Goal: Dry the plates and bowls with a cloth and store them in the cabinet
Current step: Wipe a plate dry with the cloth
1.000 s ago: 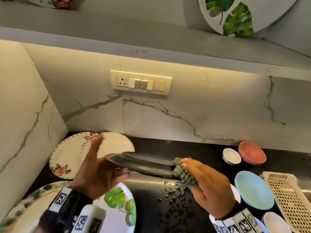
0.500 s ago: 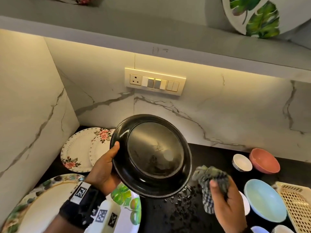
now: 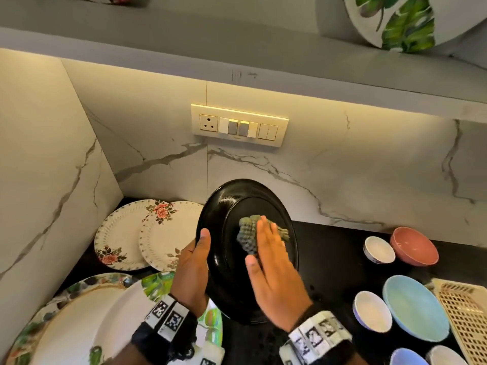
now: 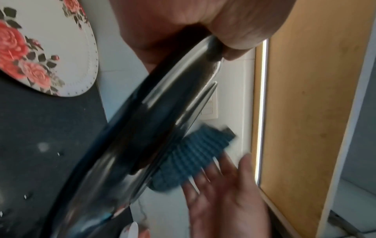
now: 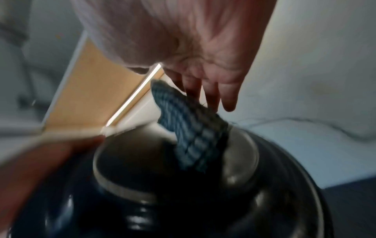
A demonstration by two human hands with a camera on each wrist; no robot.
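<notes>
the right hand [image 3: 274, 272] presses one checked cloth [image 3: 249, 235] flat-fingered on the underside of one black plate [image 3: 229, 259], which the left hand [image 3: 191, 270] grips by its rim above the counter [image 3: 334, 254]; half a second ago the cloth hung clear of it. two flowered plates [image 3: 123, 233] lie behind

Black stone countertop [image 3: 340, 262], set in a corner of white marble-veined wall. Far left: two round white plates with red rose sprays [image 3: 120, 237], overlapping, the right one [image 3: 168, 233] uppermost. Near left: a large white plate with a green leaf border [image 3: 79, 320] overlapping a second leaf-printed plate [image 3: 155, 284]. Right side: a small white bowl [image 3: 379, 249] just beside a pink bowl [image 3: 413, 246]; nearer, a white bowl with a bluish rim [image 3: 371, 310], a pale blue bowl [image 3: 415, 308] and a cream perforated plastic tray [image 3: 466, 320] (partly cut off). Water droplets [image 3: 316, 293] speckle the middle.
</notes>
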